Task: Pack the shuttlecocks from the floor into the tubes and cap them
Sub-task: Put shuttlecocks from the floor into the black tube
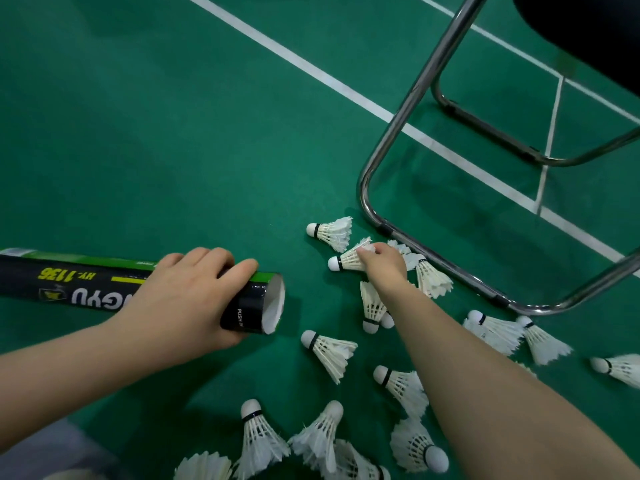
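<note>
Left hand [180, 299] is gripping the black-and-green shuttlecock tube [69, 278] near its open end, centre-left of frame. The tube is lying roughly level, with its mouth [275, 303] facing right toward the pile. Right hand [384, 263] is reaching to mid-frame and pinching the feather skirt of one shuttlecock [346, 261], cork pointing left. Other loose shuttlecocks [329, 351] are lying over the green court floor [173, 133], centre to lower right, some just beside the chrome chair frame [381, 161]. No cap in view. The step looks like the pick-up. To do it well: pinch lightly so the feathers aren't getting crushed, turn the cork toward the tube mouth, feed it cork-first, and hold the tube steady. Packing looks early, with many on the floor.
</note>
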Demonstrator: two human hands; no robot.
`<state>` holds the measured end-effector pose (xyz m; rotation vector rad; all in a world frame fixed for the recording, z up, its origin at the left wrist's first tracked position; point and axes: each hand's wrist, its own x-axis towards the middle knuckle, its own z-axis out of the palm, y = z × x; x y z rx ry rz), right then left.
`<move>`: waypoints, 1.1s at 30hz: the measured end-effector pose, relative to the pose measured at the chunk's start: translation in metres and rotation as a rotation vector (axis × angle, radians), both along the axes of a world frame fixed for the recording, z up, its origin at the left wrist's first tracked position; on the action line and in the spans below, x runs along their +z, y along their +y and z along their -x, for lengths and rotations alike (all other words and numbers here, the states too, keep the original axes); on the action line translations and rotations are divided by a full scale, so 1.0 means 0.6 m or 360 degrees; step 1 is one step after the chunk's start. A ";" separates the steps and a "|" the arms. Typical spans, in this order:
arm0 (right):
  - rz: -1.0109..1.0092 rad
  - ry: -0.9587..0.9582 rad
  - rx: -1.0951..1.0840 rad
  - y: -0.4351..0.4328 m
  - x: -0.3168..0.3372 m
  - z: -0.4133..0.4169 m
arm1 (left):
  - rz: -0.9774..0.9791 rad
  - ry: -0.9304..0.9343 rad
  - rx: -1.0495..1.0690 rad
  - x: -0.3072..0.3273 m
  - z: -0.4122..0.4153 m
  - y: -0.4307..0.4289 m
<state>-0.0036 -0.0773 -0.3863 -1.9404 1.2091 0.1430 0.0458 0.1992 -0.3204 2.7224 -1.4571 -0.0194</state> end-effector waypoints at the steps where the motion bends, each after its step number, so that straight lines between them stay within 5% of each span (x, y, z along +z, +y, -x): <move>1: -0.0026 -0.0084 -0.0040 0.003 0.003 0.006 | 0.0002 0.0000 0.0004 0.000 0.000 0.000; 13: -0.0525 -0.1127 -0.0450 0.143 0.115 0.102 | -0.0068 0.0000 0.0070 0.007 0.018 -0.002; 17: -0.0405 -0.1076 -0.0360 0.233 0.138 0.137 | -0.0035 0.0051 0.0087 0.023 0.037 0.002; 21: -0.0440 -0.1053 0.0082 0.301 0.144 0.161 | -0.0036 0.0078 0.0076 0.034 0.058 0.007; 33: -0.0952 -0.0622 0.0468 0.316 0.181 0.193 | 0.0065 0.0104 -0.0072 0.050 0.108 0.023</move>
